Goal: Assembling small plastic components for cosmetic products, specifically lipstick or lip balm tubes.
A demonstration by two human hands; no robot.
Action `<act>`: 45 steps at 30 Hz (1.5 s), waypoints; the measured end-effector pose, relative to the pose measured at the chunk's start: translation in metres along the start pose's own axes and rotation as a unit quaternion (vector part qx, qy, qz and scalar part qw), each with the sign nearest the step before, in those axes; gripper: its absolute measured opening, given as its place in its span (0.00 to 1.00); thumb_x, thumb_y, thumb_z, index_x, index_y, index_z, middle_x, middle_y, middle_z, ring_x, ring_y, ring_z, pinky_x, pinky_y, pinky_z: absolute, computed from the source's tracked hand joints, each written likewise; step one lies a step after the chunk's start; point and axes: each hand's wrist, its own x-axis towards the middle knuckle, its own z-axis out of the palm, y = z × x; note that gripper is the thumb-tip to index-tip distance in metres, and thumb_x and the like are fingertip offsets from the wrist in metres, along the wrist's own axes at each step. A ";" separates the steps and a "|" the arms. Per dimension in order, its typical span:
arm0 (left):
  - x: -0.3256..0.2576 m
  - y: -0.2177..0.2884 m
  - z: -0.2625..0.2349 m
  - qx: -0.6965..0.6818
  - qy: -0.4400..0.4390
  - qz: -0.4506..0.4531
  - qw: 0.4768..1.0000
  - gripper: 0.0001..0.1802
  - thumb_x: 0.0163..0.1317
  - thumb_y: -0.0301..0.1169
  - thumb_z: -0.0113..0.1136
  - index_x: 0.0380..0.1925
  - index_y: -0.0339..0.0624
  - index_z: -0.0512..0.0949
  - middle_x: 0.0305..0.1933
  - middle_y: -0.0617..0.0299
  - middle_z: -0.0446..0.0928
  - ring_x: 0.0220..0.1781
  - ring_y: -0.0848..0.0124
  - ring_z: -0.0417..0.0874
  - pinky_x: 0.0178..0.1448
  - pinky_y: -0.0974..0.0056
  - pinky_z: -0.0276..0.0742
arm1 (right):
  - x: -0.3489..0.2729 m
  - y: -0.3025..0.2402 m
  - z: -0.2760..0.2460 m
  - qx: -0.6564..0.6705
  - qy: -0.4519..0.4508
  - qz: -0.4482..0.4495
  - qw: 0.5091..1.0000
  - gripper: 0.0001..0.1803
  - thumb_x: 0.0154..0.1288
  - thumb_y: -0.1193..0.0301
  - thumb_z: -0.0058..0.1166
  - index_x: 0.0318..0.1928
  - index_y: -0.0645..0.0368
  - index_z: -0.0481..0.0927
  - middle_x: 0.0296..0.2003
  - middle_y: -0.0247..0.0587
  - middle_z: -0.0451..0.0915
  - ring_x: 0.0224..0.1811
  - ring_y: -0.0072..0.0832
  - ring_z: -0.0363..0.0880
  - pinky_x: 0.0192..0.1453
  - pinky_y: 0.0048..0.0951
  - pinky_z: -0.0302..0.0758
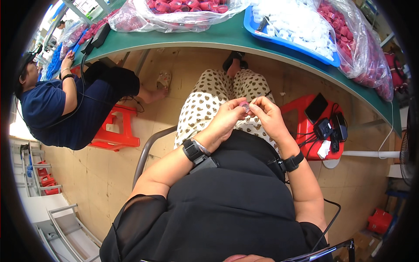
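The small dark-pink round piece with a paler, shiny face sat between the two hands, over the lap and nearer the body than the green table. The left hand had its fingers clamped on it from the left; the right hand had fingertips drawn together at its right edge. Its long axis could not be told.

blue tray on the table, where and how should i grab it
Probably best by the blue tray's near rim, from the wearer's side, hands spread along it. That long edge faces the wearer and lies near the edge of the green table, while white pieces fill the inside and a clear bag crowds the right end.
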 end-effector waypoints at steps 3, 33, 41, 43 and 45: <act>0.000 0.000 0.001 -0.003 0.006 0.002 1.000 0.25 0.64 0.25 0.52 0.59 0.25 0.64 0.45 0.59 0.77 0.41 0.76 0.78 0.45 0.73 0.73 | 0.000 0.003 0.000 0.011 0.000 -0.004 1.000 0.04 0.69 0.75 0.49 0.37 0.63 0.74 0.32 0.32 0.76 0.34 0.17 0.76 0.40 0.20 0.73; 0.003 0.001 0.003 -0.038 -0.003 0.000 0.999 0.13 0.64 0.24 0.53 0.49 0.33 0.74 0.38 0.63 0.77 0.34 0.79 0.75 0.39 0.74 0.74 | -0.003 -0.010 0.006 -0.035 -0.005 -0.014 0.999 0.05 0.68 0.75 0.52 0.36 0.64 0.73 0.31 0.34 0.77 0.34 0.17 0.77 0.41 0.21 0.75; 0.010 0.109 0.028 0.029 -0.035 0.296 0.954 0.17 0.61 0.21 0.51 0.51 0.33 0.73 0.38 0.63 0.76 0.38 0.75 0.77 0.43 0.69 0.74 | -0.001 -0.031 -0.004 -0.003 0.099 -0.068 0.993 0.07 0.67 0.75 0.53 0.43 0.63 0.74 0.34 0.33 0.78 0.33 0.18 0.77 0.39 0.20 0.75; 0.040 0.168 0.023 -0.111 -0.089 0.320 0.937 0.13 0.63 0.25 0.54 0.47 0.32 0.72 0.40 0.57 0.76 0.43 0.66 0.79 0.51 0.65 0.76 | -0.002 -0.030 -0.005 0.011 0.108 -0.070 0.992 0.08 0.67 0.73 0.53 0.44 0.63 0.74 0.34 0.36 0.77 0.32 0.19 0.76 0.39 0.19 0.74; 0.062 0.232 0.026 -0.261 -0.049 0.221 0.938 0.24 0.64 0.29 0.53 0.54 0.23 0.61 0.57 0.41 0.61 0.51 0.56 0.74 0.61 0.54 0.75 | -0.004 -0.028 -0.009 0.016 0.117 -0.069 0.991 0.08 0.67 0.73 0.53 0.44 0.62 0.74 0.34 0.36 0.77 0.31 0.18 0.76 0.39 0.19 0.74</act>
